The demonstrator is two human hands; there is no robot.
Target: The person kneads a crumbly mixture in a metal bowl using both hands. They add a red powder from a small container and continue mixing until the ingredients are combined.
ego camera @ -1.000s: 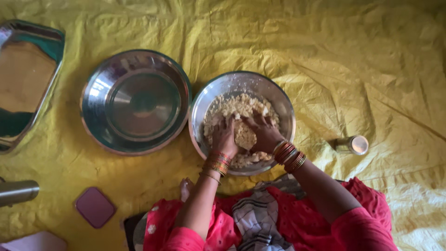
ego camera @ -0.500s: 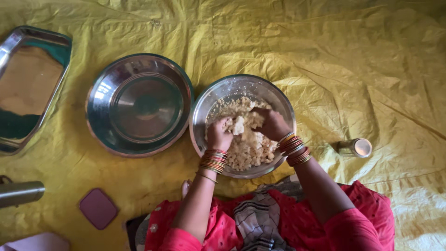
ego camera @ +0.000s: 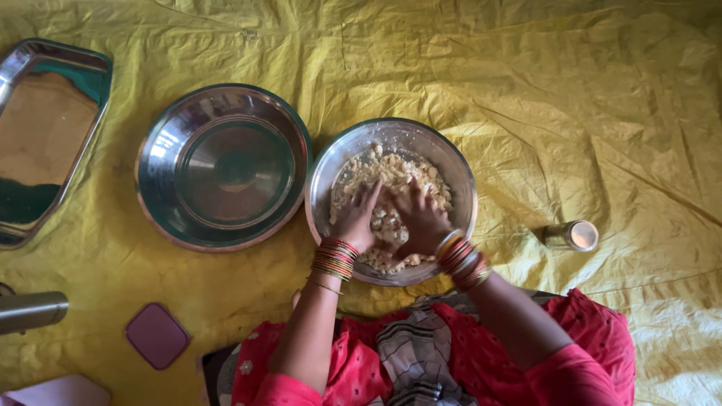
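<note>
Both my hands are down in the bowl, which sits on the yellow cloth right in front of my knees. My left hand lies flat on the dough with its fingers spread and pointing to 12 o'clock. My right hand lies beside it, palm down, fingers spread too. The two hands are close together, almost touching, and neither one is closed on anything. A second ago they were cupped round a small ball of dough; then they came apart, and now they are pressing flat on the crumbly pile. I think that means the dough is not holding yet and needs more squeezing, for it looks lumpy and loose. Bits of it sit at 12 o'clock in the bowl and some at 6 o'clock near my bangles. At 9 o'clock from the bowl, just beside it, is a big steel plate. Far out past it is a steel tray. At 3 o'clock a little tin lies on its side. Down at 8 o'clock I see a purple lid and a steel flask.
</note>
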